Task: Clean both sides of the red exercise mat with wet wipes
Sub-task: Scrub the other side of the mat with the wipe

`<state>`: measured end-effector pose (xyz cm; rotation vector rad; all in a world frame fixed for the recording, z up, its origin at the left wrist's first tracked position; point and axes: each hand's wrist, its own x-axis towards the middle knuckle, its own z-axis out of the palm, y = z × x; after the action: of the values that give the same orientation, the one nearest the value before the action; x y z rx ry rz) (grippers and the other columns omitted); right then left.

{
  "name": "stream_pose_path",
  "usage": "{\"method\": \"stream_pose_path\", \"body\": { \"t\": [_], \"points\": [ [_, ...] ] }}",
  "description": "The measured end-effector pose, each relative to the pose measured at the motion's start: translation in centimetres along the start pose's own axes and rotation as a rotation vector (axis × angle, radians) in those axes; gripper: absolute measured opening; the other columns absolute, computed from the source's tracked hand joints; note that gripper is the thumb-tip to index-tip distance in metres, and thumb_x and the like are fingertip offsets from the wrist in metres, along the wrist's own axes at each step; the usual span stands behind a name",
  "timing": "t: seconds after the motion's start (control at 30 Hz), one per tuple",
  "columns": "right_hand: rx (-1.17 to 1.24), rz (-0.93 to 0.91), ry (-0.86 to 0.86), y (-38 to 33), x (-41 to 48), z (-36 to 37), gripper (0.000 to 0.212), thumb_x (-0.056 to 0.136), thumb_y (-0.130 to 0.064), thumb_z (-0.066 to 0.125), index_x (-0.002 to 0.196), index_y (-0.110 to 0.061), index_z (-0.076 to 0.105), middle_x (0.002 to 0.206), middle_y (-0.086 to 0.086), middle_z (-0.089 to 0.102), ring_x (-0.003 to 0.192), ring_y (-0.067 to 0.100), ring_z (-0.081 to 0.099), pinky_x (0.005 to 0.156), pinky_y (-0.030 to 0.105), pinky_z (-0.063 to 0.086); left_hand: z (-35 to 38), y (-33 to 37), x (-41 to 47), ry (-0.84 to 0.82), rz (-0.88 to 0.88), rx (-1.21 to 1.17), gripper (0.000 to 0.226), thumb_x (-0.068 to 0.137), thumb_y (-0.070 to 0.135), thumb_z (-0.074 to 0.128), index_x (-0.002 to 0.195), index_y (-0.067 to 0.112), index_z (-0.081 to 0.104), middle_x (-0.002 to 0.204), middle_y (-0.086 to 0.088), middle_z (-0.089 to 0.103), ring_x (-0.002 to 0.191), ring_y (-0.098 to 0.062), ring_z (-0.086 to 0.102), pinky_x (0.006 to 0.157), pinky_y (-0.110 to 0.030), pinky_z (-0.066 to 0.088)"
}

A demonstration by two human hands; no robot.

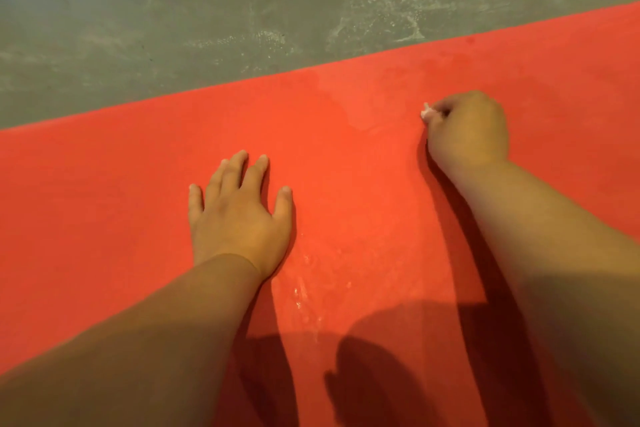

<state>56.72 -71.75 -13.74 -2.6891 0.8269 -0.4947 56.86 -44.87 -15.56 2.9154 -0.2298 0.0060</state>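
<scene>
The red exercise mat point(346, 184) lay flat on the grey floor point(173, 10), with wet streaks, while the right hand point(467, 130) clenched its fingers around a wet wipe point(426, 112) to scrub it, and the left hand point(239, 215), fingers spread, pressed down, probably to hold it steady.

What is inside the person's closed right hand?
A small white scrap, probably the wet wipe, sticks out of the right hand, fisted on the red mat. The rest is hidden by the curled fingers.
</scene>
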Motion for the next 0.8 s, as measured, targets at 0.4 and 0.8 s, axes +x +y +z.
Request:
{"method": "stream_pose_path", "body": {
  "t": [0.4,0.8],
  "points": [
    [-0.286,-0.125,-0.038,-0.2,0.7,-0.3,0.032,0.093,-0.031,0.052,0.101,-0.006,0.069,0.103,0.019,0.063,0.101,0.038,0.056,0.082,0.039,0.045,0.0,0.4,0.9,0.131,0.0,-0.023,0.038,0.082,0.038,0.037,0.108,0.025,0.061,0.123,-0.002,0.055,0.115,-0.027,0.046,0.103,-0.047,0.029],
    [-0.01,-0.375,-0.107,-3.2,-1.1,1.7,0.031,0.091,-0.037,0.053,0.093,-0.012,0.072,0.093,0.015,0.067,0.091,0.036,0.059,0.078,0.04,0.048,0.4,0.3,2.3,-0.008,0.083,0.043,0.056,0.094,0.04,0.029,0.149,0.033,0.027,0.16,0.002,0.016,0.148,-0.019,0.011,0.118,-0.045,0.008]
  ]
}}
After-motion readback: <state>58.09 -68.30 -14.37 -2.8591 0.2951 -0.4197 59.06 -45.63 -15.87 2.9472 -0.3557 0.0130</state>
